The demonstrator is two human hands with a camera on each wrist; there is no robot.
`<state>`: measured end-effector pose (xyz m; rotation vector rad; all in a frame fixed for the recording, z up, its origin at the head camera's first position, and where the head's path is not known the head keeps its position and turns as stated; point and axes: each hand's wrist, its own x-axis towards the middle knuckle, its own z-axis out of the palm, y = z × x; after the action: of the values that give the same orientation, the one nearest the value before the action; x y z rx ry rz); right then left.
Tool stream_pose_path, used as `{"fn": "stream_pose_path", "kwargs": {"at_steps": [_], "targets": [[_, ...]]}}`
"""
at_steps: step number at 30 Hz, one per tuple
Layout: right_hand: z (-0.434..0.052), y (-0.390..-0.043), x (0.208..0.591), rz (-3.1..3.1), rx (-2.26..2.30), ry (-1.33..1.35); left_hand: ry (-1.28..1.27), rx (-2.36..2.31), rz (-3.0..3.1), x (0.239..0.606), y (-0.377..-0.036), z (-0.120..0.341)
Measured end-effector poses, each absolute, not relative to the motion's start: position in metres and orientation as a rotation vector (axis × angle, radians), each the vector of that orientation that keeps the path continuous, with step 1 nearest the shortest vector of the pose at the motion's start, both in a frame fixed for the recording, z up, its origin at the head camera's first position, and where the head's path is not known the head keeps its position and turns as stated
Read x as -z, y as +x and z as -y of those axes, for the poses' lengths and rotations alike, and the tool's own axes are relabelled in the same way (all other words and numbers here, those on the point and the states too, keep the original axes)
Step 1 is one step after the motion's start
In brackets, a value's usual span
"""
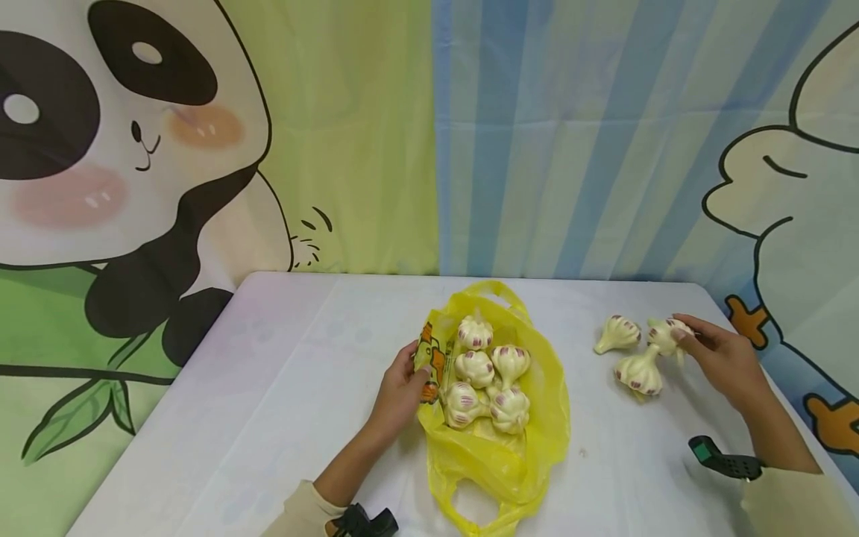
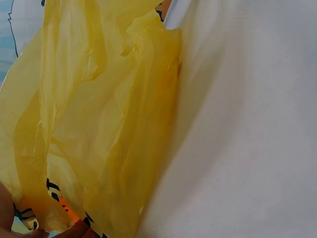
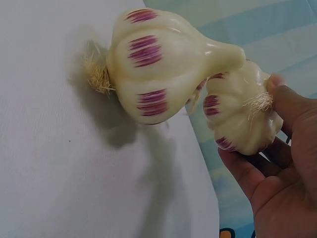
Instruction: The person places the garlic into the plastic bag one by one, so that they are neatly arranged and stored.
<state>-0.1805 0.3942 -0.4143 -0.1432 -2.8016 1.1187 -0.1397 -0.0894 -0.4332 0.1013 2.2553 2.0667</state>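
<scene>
A yellow plastic bag (image 1: 543,418) lies on the table with its mouth spread wide, and several white garlic bulbs (image 1: 475,369) with purple streaks sit inside. My left hand (image 1: 392,399) pinches the bag's left edge by its printed patch; in the left wrist view the bag (image 2: 109,114) hides most of that hand. To the right of the bag, my right hand (image 1: 728,365) holds a garlic bulb (image 3: 237,114) between thumb and fingers. Close by are a second garlic bulb (image 1: 639,373), just in front, and a third garlic bulb (image 1: 619,333) to its left.
A white cloth covers the table (image 1: 302,388). Behind it hangs a curtain (image 1: 365,149) printed with a panda and stripes. A dark strap with a small device (image 1: 725,459) is on the right wrist, and another dark device (image 1: 365,522) is at the left wrist.
</scene>
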Motion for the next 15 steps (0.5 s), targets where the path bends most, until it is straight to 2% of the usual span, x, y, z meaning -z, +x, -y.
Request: {"fn": "stream_pose_path", "kwargs": {"at_steps": [9, 15], "targets": [[-0.373, -0.178, 0.400, 2.758, -1.101, -0.099, 0.094, -2.048, -2.245, 0.415, -0.133, 0.088], [-0.360, -0.176, 0.389, 2.725, -1.066, -0.029, 0.101, -2.062, -2.254, 0.428, -0.138, 0.090]]}}
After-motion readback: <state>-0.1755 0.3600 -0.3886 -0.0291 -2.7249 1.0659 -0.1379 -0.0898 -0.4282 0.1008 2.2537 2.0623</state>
